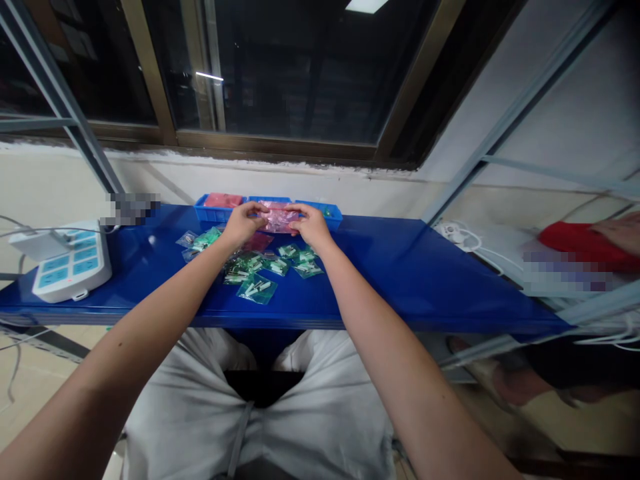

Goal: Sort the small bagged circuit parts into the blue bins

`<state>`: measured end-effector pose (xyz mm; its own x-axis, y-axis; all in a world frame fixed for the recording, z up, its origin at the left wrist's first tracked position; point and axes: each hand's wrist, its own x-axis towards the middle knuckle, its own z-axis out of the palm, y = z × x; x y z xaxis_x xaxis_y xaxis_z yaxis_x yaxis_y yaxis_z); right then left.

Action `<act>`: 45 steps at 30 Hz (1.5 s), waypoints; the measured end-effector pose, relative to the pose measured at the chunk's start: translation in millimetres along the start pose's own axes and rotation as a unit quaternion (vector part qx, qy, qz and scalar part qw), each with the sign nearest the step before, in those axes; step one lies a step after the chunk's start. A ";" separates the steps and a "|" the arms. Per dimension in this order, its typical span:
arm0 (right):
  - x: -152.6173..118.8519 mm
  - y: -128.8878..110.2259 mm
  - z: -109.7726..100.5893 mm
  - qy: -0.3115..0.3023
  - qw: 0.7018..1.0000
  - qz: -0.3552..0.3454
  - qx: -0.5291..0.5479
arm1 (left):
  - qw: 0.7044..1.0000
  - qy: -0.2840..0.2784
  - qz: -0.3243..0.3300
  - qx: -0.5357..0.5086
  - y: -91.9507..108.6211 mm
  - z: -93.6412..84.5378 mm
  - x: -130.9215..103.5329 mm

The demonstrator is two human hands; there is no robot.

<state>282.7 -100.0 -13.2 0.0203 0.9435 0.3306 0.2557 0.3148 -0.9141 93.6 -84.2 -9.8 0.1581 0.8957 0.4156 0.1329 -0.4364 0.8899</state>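
Observation:
Between my two hands a pink plastic zip bag (279, 219) is stretched out in front of the blue bins. My left hand (245, 223) pinches its left side, and my right hand (311, 225) grips the right side near the top edge. What the bag contains, if anything, I cannot make out. Below it on the table lie several small green bags (257, 288) with white pieces inside. A darker pink bag (257, 242) lies flat just under my left hand, partly hidden.
Blue bins (213, 213) stand in a row at the table's back edge, the left one with pink bags (223, 200) in it. A white power strip (75, 263) sits on the left of the blue table (395, 280). Another person's arm (620, 233) shows at right.

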 end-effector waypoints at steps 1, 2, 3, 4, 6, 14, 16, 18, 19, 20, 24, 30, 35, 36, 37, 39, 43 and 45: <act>0.3 0.6 0.1 -0.002 1.000 0.002 0.012 | 1.000 -0.002 -0.002 -0.004 0.9 0.3 -0.7; 0.7 1.4 0.5 -0.005 1.000 0.001 0.027 | 1.000 -0.005 -0.001 -0.006 1.4 0.5 -1.1; 1.1 2.3 1.1 -0.009 0.999 0.000 0.044 | 1.000 -0.007 0.002 -0.007 1.5 0.6 -1.4; 1.5 3.1 1.8 -0.014 0.998 -0.002 0.059 | 1.000 -0.007 0.006 -0.006 1.4 0.5 -1.4; 1.7 3.9 3.4 -0.024 0.996 -0.002 0.082 | 1.000 0.001 0.012 0.001 0.2 -0.2 -0.6; -1.1 -1.7 5.4 -0.028 0.995 0.011 0.096 | 0.998 0.027 0.037 0.032 -5.0 -3.4 2.9; -1.1 -2.1 5.3 -0.022 0.995 0.011 0.097 | 0.998 0.032 0.041 0.036 -5.7 -2.4 3.0; -1.1 -2.2 5.2 -0.020 0.995 0.014 0.098 | 0.996 0.050 0.049 0.046 -7.1 -1.8 4.1; -1.0 -2.2 5.2 -0.022 0.995 0.019 0.098 | 0.995 0.063 0.053 0.049 -8.0 -2.2 5.2; -0.9 -2.4 5.2 -0.024 0.995 0.026 0.097 | 0.994 0.076 0.057 0.052 -8.9 -3.4 6.7; -0.7 -3.7 5.8 -0.025 0.994 0.063 0.086 | 0.982 0.132 0.066 0.113 -11.7 -21.8 17.6; -2.3 -4.4 9.2 -0.039 0.997 0.063 0.024 | 0.939 0.250 0.083 0.221 -13.5 -76.0 39.5; -3.1 -3.7 11.6 -0.055 0.997 0.058 -0.012 | 0.932 0.264 0.030 0.247 -20.0 -96.8 49.0; -3.2 -3.6 11.8 -0.059 0.996 0.058 -0.017 | 0.933 0.246 0.024 0.261 -22.1 -97.1 49.3; -3.3 -3.5 12.0 -0.064 0.996 0.057 -0.020 | 0.934 0.227 0.021 0.276 -24.3 -96.7 49.2; -3.7 -2.9 12.3 -0.073 0.995 0.055 -0.027 | 0.931 0.185 0.013 0.315 -28.4 -94.7 48.3; -4.9 -1.7 13.1 -0.092 0.994 0.054 -0.039 | 0.885 0.129 0.000 0.446 -29.5 -89.1 43.0; -5.6 -1.9 13.5 -0.099 0.993 0.050 -0.043 | 0.856 0.136 -0.004 0.498 -25.3 -86.0 38.4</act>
<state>269.0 -104.5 -16.5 -0.1387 0.9739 0.1795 0.3431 0.2173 -0.9138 12.1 -31.4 -0.2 -0.0631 0.8264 0.5596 0.9234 -0.1644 0.3470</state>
